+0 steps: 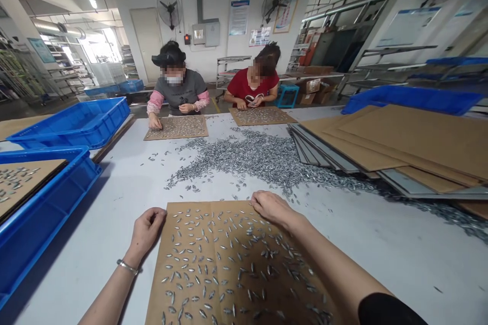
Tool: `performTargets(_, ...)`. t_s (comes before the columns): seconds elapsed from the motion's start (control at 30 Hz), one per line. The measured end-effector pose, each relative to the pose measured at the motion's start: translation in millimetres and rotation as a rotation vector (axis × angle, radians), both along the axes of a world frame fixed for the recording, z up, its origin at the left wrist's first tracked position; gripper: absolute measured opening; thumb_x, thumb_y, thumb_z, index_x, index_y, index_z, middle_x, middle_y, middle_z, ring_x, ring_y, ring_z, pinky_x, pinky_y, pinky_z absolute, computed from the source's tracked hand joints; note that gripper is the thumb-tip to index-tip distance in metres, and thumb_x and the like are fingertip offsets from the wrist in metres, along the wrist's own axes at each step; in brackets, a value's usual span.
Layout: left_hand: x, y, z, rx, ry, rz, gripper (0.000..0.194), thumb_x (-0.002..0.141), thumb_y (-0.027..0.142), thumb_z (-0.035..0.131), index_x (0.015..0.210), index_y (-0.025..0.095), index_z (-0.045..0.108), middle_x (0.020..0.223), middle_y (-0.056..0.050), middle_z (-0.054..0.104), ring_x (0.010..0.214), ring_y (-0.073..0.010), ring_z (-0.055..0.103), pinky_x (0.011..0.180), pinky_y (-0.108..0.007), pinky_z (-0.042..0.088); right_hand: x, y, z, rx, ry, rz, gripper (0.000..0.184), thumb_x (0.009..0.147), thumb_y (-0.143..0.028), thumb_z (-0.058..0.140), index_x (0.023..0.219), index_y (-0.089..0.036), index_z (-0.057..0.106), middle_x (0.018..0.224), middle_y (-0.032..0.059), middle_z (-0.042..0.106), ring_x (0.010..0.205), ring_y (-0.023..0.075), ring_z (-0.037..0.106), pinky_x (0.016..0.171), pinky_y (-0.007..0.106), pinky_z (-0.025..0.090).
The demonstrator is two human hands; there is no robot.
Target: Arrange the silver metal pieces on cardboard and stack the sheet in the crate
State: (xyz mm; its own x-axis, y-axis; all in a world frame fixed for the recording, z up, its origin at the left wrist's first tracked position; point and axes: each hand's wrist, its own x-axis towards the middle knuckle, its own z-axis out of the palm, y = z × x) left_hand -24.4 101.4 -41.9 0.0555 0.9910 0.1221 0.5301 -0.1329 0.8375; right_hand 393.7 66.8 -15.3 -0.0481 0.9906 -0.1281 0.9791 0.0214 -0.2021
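A brown cardboard sheet (pixel 198 310) lies in front of me, strewn with several small silvery metal pieces (pixel 229 259). My left hand (pixel 147 228) rests at the sheet's far left corner, fingers curled closed; what they hold, if anything, is hidden. My right hand (pixel 270 207) lies palm down on the sheet's far edge, fingers bent over the rim next to loose pieces. A large heap of the same metal pieces (pixel 263 157) spreads across the white table (pixel 381 244) beyond the sheet.
Blue plastic crates (pixel 76 122) stand at left, one holding a cardboard sheet with pieces (pixel 19 183). Stacked cardboard and grey boards (pixel 400 147) lie at right. Two people sit across the table at their own cardboard sheets (pixel 177 127), (pixel 261 116).
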Motion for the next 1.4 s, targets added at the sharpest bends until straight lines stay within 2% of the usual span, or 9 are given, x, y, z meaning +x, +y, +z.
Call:
performTargets(0.17, 0, 1, -3.0, -0.005, -0.011, -0.002, 0.044, 0.084, 0.061, 0.060, 0.088, 0.019, 0.073, 0.086, -0.006, 0.077, 0.080, -0.0237, 0.068, 0.074, -0.032, 0.052, -2, 0, 2.5, -0.022, -0.032, 0.030, 0.023, 0.100, -0.023, 0.047, 0.095, -0.018, 0.069, 0.102, 0.0119, 0.072, 0.088, 0.0207, 0.063, 0.075, 0.029, 0.036)
performTargets(0.4, 2, -2, 0.8, -0.007, -0.010, 0.001, 0.044, 0.085, 0.061, 0.060, 0.089, 0.019, 0.073, 0.086, -0.006, 0.077, 0.080, -0.0238, 0.068, 0.073, -0.032, 0.052, 3, 0, -0.2, -0.005, 0.003, -0.009, 0.018, 0.096, -0.021, 0.049, 0.098, -0.020, 0.067, 0.104, 0.0086, 0.071, 0.087, 0.0184, 0.061, 0.071, 0.026, 0.034)
performTargets(0.63, 3, -2, 1.6, -0.019, 0.005, 0.005, 0.041, 0.085, 0.058, 0.060, 0.089, 0.019, 0.073, 0.088, -0.007, 0.077, 0.082, -0.0253, 0.069, 0.074, -0.034, 0.052, -8, -1, 5.2, -0.015, 0.041, -0.053, 0.016, 0.094, -0.019, 0.051, 0.090, -0.019, 0.066, 0.090, 0.0085, 0.071, 0.081, 0.0194, 0.060, 0.066, 0.027, 0.030)
performTargets(0.9, 1, -2, -2.2, -0.023, 0.007, -0.008, 0.042, 0.087, 0.059, 0.059, 0.091, 0.019, 0.072, 0.090, -0.007, 0.077, 0.084, -0.0253, 0.069, 0.076, -0.035, 0.052, -8, 2, 7.9, -0.036, 0.137, 0.020, 0.016, 0.088, -0.018, 0.054, 0.079, -0.020, 0.066, 0.079, 0.0042, 0.068, 0.070, 0.0149, 0.053, 0.063, 0.025, 0.029)
performTargets(1.13, 2, -2, -1.8, -0.018, 0.006, -0.007, 0.041, 0.087, 0.058, 0.059, 0.091, 0.019, 0.072, 0.089, -0.006, 0.077, 0.081, -0.0242, 0.069, 0.075, -0.034, 0.052, -11, 4, -2.2, -0.028, 0.157, 0.073, 0.016, 0.086, -0.022, 0.059, 0.071, -0.020, 0.063, 0.070, 0.0011, 0.062, 0.068, 0.0143, 0.049, 0.063, 0.025, 0.027)
performTargets(1.27, 1, -2, -1.4, -0.013, 0.006, -0.013, 0.042, 0.087, 0.059, 0.059, 0.092, 0.019, 0.072, 0.091, -0.007, 0.077, 0.083, -0.0250, 0.069, 0.077, -0.034, 0.053, -8, 4, -2.3, -0.030, 0.162, 0.082, 0.015, 0.087, -0.027, 0.062, 0.074, -0.021, 0.066, 0.073, 0.0017, 0.065, 0.070, 0.0154, 0.053, 0.065, 0.024, 0.031)
performTargets(1.4, -1, 0, -2.7, -0.011, 0.000, -0.030, 0.043, 0.086, 0.061, 0.059, 0.091, 0.020, 0.072, 0.092, -0.008, 0.078, 0.086, -0.0261, 0.070, 0.077, -0.035, 0.053, 18, 0, 13.4, 0.053, 0.189, 0.027, 0.018, 0.090, -0.028, 0.057, 0.086, -0.023, 0.073, 0.088, 0.0054, 0.074, 0.082, 0.0192, 0.063, 0.072, 0.025, 0.038)
